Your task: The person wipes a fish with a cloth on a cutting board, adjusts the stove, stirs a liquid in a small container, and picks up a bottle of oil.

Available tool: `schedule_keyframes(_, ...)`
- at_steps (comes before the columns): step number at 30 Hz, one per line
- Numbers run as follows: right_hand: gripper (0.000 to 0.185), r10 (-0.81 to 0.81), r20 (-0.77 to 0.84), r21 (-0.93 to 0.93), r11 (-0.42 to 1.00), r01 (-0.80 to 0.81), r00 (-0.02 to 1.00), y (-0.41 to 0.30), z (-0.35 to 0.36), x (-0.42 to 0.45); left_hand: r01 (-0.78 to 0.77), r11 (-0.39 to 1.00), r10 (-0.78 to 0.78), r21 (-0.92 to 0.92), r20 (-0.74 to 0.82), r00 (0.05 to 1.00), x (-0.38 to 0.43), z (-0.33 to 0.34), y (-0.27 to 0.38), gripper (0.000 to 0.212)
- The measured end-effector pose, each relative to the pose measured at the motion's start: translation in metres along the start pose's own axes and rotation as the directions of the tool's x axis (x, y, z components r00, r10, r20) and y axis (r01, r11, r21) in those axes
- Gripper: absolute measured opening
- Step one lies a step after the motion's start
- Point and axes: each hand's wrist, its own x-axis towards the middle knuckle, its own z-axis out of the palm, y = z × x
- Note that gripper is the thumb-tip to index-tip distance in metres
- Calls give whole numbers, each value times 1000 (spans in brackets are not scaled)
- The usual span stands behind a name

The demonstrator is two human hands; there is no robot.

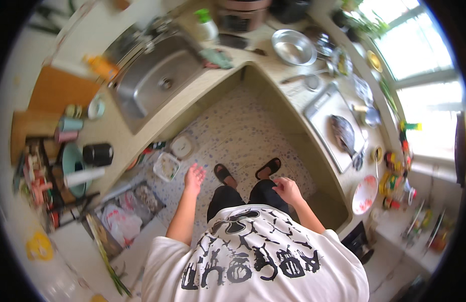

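Note:
My left hand (195,177) hangs out over the floor with its fingers spread and nothing in it. Nearest to it on the floor is a clear plastic container (166,167) with some contents. My right hand (288,189) is beside my right thigh, its fingers loosely bent and no object visible in it. Both hands are apart from the counters. On the counter to the right, a whole fish (343,133) lies on a white cutting board (323,113) with a grey rim. Kitchen scissors (357,160) rest near the fish's tail.
A steel sink (142,94) is at the front left, with a green cloth (217,58) beside it. A steel basin (294,47) stands on the far counter, and a patterned bowl (365,194) at the right edge. Plastic bags (121,222) and spring onions (106,260) lie at the lower left.

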Motion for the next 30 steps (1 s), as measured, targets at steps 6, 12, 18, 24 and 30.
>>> schedule_keyframes(6, 18, 238, -263, 94, 971, -221, 935, 75, -55, -46, -6, 870, -174, 494, 318, 932, -52, 196, -68, 44)
schedule_keyframes(12, 21, 385, -411, 369, 899, -236, 827, 153, -102, -75, -73, 727, -285, 683, 396, 873, -92, 350, -121, 39)
schedule_keyframes(18, 24, 530, -519, 571, 799, -190, 671, 217, -142, -109, -236, 598, -301, 766, 488, 819, -119, 481, -173, 40)
schedule_keyframes(24, 22, 626, -440, 553, 754, -355, 643, 256, -165, -122, -865, -312, -56, 394, 901, 431, -124, 575, -195, 58)
schedule_keyframes(30, 43, 697, -392, 622, 682, -386, 601, 274, -205, -94, -843, -536, -171, 34, 974, 148, -135, 665, -216, 70)
